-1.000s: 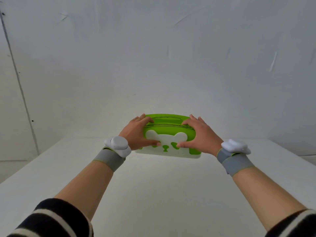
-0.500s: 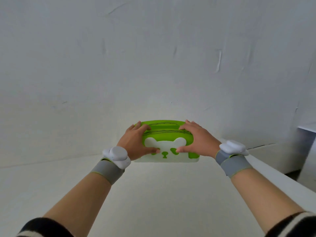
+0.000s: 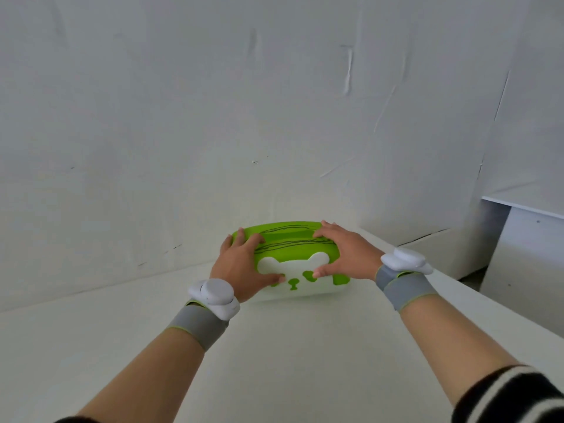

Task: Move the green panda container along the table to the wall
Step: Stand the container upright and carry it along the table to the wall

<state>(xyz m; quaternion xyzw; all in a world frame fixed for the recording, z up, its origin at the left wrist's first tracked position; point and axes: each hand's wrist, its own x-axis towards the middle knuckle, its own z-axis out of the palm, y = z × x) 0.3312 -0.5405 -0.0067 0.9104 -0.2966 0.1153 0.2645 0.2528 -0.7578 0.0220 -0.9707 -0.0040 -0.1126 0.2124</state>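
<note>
The green panda container (image 3: 294, 248), a flat green box with a white panda face on its lid, lies on the white table (image 3: 274, 346) close to the white wall (image 3: 213, 117). My left hand (image 3: 242, 268) grips its left end, fingers over the lid and thumb on the panda face. My right hand (image 3: 345, 254) grips its right end the same way. Both wrists wear grey bands with white sensors. The container's far edge looks to be at or very near the wall; contact cannot be told.
The table's right edge (image 3: 488, 297) runs diagonally past my right wrist. Beyond it stands a white cabinet or shelf unit (image 3: 525, 239) with a dark gap of floor below. A wall corner rises at the upper right.
The view has swung right and the wall now looms closer behind the container. Both hands keep the same grip. The white unit at right has come further into view.
</note>
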